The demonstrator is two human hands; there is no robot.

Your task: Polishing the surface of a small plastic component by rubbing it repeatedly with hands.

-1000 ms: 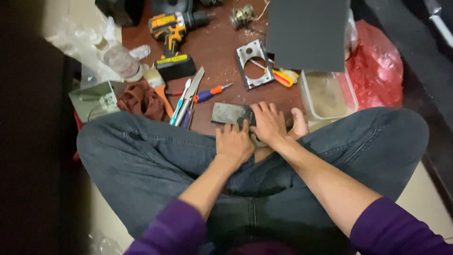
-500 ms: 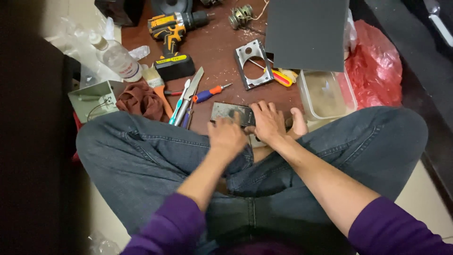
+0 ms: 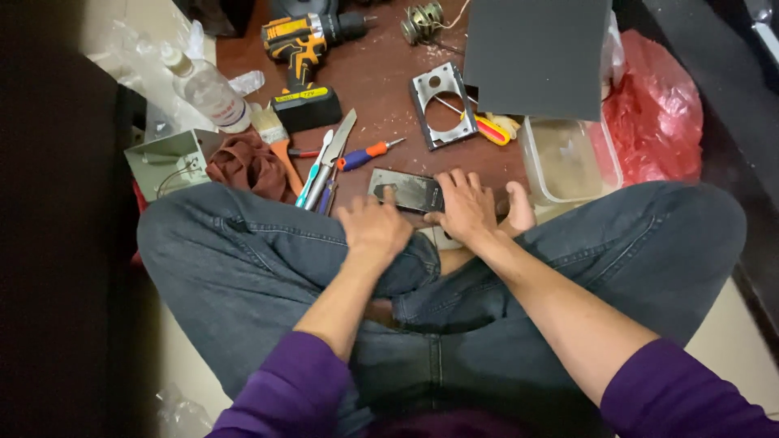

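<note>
I sit cross-legged in blue jeans point(image 3: 243, 268) at a brown board. A dark, flat rectangular device point(image 3: 406, 190) lies on the board just past my knees. My right hand point(image 3: 469, 208) lies flat over its right end, fingers spread. My left hand point(image 3: 372, 227) rests at its near left corner, one finger touching the edge. A bare foot point(image 3: 518, 208) shows beside my right hand.
Screwdrivers and a blade point(image 3: 334, 161) lie left of the device, with a brush and brown cloth point(image 3: 250, 167). A yellow cordless drill point(image 3: 302, 49), a metal bracket point(image 3: 441, 104), a dark panel point(image 3: 535, 55), a clear tub point(image 3: 568, 159), a red bag point(image 3: 656, 113) and a plastic bottle point(image 3: 208, 89) lie beyond.
My left hand has slid a little left and back off the device, so more of its dark face shows. The right hand has stayed on it.
</note>
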